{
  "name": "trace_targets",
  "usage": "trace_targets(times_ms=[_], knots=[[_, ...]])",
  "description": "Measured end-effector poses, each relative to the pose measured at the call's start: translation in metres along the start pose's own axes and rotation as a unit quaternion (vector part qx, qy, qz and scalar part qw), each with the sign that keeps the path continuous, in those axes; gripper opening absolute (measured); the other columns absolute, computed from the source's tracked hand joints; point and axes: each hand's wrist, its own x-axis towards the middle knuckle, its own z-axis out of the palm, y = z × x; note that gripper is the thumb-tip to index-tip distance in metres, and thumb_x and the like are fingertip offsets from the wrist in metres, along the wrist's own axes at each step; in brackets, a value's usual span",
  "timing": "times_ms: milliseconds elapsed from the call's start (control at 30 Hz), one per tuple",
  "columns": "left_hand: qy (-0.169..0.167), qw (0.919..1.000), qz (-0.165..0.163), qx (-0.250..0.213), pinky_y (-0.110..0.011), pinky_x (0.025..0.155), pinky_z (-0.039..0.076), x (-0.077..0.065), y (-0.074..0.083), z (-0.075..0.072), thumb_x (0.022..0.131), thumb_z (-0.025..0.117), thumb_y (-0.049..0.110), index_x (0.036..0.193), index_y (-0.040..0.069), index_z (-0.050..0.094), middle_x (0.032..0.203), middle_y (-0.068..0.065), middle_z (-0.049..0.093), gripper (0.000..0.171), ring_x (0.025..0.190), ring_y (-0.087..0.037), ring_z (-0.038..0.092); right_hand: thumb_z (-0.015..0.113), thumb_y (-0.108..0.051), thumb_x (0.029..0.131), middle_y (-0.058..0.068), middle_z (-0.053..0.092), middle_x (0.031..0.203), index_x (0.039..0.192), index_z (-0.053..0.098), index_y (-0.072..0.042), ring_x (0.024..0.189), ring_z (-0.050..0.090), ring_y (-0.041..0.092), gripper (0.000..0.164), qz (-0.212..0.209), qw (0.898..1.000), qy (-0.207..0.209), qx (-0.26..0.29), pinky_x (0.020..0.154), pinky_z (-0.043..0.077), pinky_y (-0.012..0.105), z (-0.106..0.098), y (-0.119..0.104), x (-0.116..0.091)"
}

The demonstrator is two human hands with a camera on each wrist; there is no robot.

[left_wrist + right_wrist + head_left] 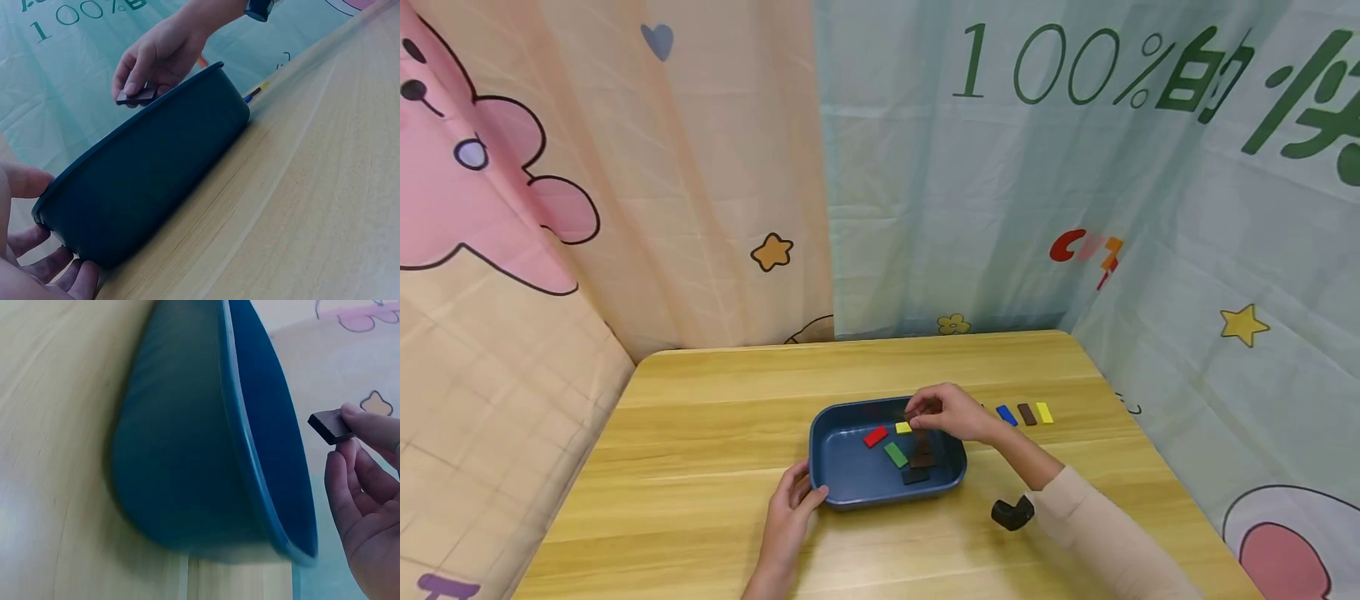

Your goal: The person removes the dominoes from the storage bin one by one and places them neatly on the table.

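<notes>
A dark blue tray [835,433] sits mid-table and holds red [876,436], yellow [903,427], green [896,454] and two dark brown blocks [919,467]. My left hand [805,493] grips the tray's near left corner, thumb on the rim and fingers [59,265] under the wall [150,175]. My right hand [919,412] hovers over the tray's far right part and pinches a dark brown block [136,95] between thumb and fingertips [369,428]. In the right wrist view that block [331,426] is above the tray's rim [240,425].
A blue [1006,415], a brown [1027,414] and a yellow block [1044,412] lie in a row on the wooden table [700,433], right of the tray. Printed curtains [1000,167] close off the back and both sides.
</notes>
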Motion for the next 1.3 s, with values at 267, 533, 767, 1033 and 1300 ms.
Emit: trace_targets(times_ms=[267,533,767,1033,1300], knots=[[0.008,1.0,-0.001,0.004,-0.018,0.092,0.047,-0.002,-0.002,-0.002,0.099,0.067,0.006,0.148,-0.003,0.047,0.15,-0.024,0.047,0.054,0.136,-0.038,0.048,0.071,-0.008,0.098,0.005,0.072,0.099,0.114,0.072,0.002,0.086,0.07,0.021,0.018,0.013,1.0,0.011,0.008,0.079,0.058,0.031,-0.011,0.001,-0.016],[0.007,0.9999,-0.004,0.009,-0.019,0.092,0.047,0.0,-0.003,-0.003,0.1,0.068,0.009,0.148,-0.003,0.047,0.15,-0.024,0.048,0.054,0.136,-0.039,0.047,0.067,-0.008,0.101,0.009,0.071,0.099,0.119,0.066,0.01,0.089,0.071,0.027,0.026,0.032,0.997,0.028,0.06,0.08,0.061,0.038,-0.021,0.006,-0.031],[0.008,0.9999,-0.005,0.014,-0.02,0.093,0.047,0.0,-0.002,-0.002,0.099,0.068,0.009,0.148,-0.003,0.047,0.149,-0.025,0.048,0.054,0.136,-0.039,0.047,0.069,-0.009,0.1,0.011,0.07,0.098,0.119,0.067,0.009,0.088,0.072,0.028,0.025,0.046,0.994,0.069,0.071,0.083,0.056,0.06,-0.033,0.018,-0.048],[0.011,0.9999,-0.009,0.009,-0.017,0.091,0.046,-0.001,-0.002,0.0,0.099,0.066,0.007,0.149,-0.004,0.045,0.151,-0.025,0.047,0.055,0.137,-0.039,0.046,0.068,-0.005,0.1,0.014,0.07,0.099,0.119,0.062,0.016,0.087,0.072,0.025,0.028,0.06,0.99,0.095,0.09,0.081,0.061,0.043,-0.04,0.037,-0.066],[0.006,1.0,0.001,0.006,-0.018,0.092,0.047,-0.002,0.0,-0.001,0.1,0.067,0.008,0.147,-0.005,0.046,0.149,-0.026,0.048,0.053,0.136,-0.04,0.048,0.069,-0.004,0.099,0.014,0.07,0.098,0.118,0.064,0.013,0.088,0.07,0.026,0.026,0.095,0.985,0.116,0.083,0.081,0.06,0.044,-0.045,0.052,-0.084]])
